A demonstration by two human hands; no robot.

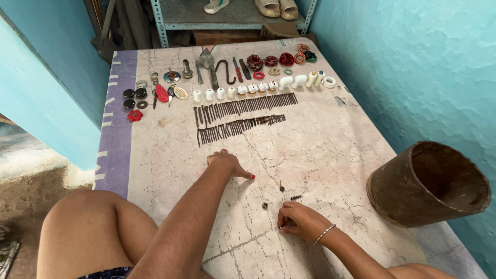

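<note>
Your right hand (302, 221) is down on the mat (320, 150), fingers curled in and pinched at something tiny at the fingertips near its left edge; too small to tell what it is or whether you've actually got it. Silver bracelet (325, 233) on that wrist. Loose bits sit just ahead of that hand: a small ring-shaped nut or washer (265, 205) to its upper left, a short dark screw (295, 197) just above the knuckles, and another small screw or bolt (281, 186) standing a bit further up. All three apart from each other, none touched. Your left hand (227, 164) reaches across further up the mat, loosely curled, one finger extended with its red-painted nail pressed to the surface, holding nothing. Beyond it, two long rows of dark rusty nails (240, 116) laid side by side. Past those, a row of white plumbing fittings (258, 88), then hand tools (217, 70) and coils of coloured rubber rings (279, 59) along the far edge. Far left: black discs (134, 98), a red valve handle (135, 115), keys and small metal parts. A rusty brown bucket (429, 183) lies tipped on its side at your right, mouth facing up and right, at the mat's edge. Your bare knee (88, 222) is at lower left. Turquoise walls both sides, a metal shelf (232, 20) with footwear at the far end.
</note>
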